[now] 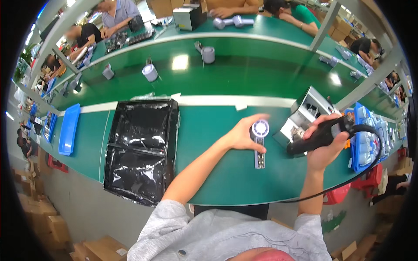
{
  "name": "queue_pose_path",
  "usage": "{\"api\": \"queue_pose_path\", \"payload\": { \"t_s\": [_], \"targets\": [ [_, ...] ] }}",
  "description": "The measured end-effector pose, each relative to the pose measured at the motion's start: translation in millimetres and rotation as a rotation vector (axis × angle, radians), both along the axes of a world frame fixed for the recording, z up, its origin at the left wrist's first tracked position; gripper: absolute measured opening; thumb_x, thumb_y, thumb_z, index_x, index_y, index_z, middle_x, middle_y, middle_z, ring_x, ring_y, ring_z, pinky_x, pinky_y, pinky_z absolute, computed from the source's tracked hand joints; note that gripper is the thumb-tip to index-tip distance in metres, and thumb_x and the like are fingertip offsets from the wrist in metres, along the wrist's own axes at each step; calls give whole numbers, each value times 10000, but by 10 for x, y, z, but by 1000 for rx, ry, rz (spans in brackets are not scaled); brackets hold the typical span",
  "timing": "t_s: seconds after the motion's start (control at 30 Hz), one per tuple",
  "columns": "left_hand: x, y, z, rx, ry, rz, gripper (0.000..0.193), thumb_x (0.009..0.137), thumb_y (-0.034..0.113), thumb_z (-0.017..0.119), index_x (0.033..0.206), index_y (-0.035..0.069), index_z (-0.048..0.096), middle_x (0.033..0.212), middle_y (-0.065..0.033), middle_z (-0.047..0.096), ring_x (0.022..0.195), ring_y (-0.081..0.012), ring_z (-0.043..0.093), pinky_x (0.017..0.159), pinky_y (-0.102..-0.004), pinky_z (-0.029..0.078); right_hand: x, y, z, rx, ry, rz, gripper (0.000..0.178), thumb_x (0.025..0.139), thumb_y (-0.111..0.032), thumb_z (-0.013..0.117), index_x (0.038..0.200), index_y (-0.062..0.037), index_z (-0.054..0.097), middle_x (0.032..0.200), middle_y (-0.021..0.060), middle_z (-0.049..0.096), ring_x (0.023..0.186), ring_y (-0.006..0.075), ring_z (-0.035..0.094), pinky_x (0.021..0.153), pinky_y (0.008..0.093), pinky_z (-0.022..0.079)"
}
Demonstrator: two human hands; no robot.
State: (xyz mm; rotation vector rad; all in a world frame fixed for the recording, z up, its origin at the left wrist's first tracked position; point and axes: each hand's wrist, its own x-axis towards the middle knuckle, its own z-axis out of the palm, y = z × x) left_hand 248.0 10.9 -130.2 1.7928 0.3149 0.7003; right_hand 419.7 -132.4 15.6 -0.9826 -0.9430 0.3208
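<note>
My left hand [243,135] is closed around a lilac round-headed device [260,153] on the green bench. Its round head has a pale ring of vanes, and small parts show along its straight handle. In my right hand [324,148] is a black electric screwdriver [315,138], held nearly level, its body pointing left and its cord [378,152] looping down along the bench edge. The screwdriver is apart from the device. Just behind my right hand stands a white and grey box-shaped machine [310,106], partly hidden by that hand.
On the left lie a black plastic-covered tray [141,148] and a blue tray [69,130]. A blue bin [359,161] of pale parts is at the right. Beyond a white rail, a green conveyor [244,69] carries similar lilac devices [150,72]. Co-workers [117,17] sit across it.
</note>
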Motion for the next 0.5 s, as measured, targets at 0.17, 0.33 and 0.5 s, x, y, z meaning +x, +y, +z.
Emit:
{"api": "queue_pose_path", "payload": {
  "t_s": [0.17, 0.33, 0.5],
  "targets": [
    [5, 108, 4, -20, -56, -18, 1025, 534, 216, 1063, 1428, 22, 600, 1350, -109, 668, 1250, -201, 624, 1107, -357, 492, 28, 201, 292, 212, 77, 367, 894, 934, -849, 496, 1216, -5, 580, 997, 190, 675, 655, 264, 698, 576, 353, 605],
    [44, 130, 14, -11, -26, -15, 974, 550, 202, 1036, 1408, 26, 608, 1233, -105, 706, 1130, -196, 668, 1041, -344, 532, 43, 449, 251, 202, -18, 575, 969, 916, -869, 472, 1283, 17, 614, 1108, 241, 657, 704, 293, 683, 643, 429, 564],
    [59, 94, 15, -45, -21, -63, 990, 567, 185, 1033, 1440, 53, 584, 1179, -80, 716, 1082, -183, 666, 1019, -346, 535, 19, 594, 74, 81, 73, 502, 919, 940, -853, 445, 1195, 11, 623, 1027, 216, 678, 669, 285, 676, 625, 416, 563]
  ]
}}
